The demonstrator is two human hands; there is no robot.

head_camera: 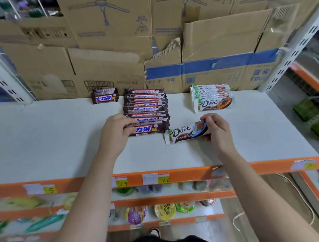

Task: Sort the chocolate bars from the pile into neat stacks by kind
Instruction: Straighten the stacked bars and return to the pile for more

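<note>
Since no loose pile shows on the white shelf [58,145], the sorting looks nearly finished. At frame centre runs a long overlapping row of brown bars [146,108]. Up and to its right sits a tidy Dove stack [212,98]. The left hand [116,133] curls its fingers round the nearest brown bar [146,130], seemingly squaring the row. The right hand [218,129] pinches a blue Dove bar [186,135] lying just right of that row, with no stack of its own kind visible. A small brown stack [105,97] sits upper left of centre.

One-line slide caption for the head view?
Left hand grips the front brown-wrapped chocolate bar of a row; right hand pinches a white-and-blue Dove bar at a white shelf.
</note>
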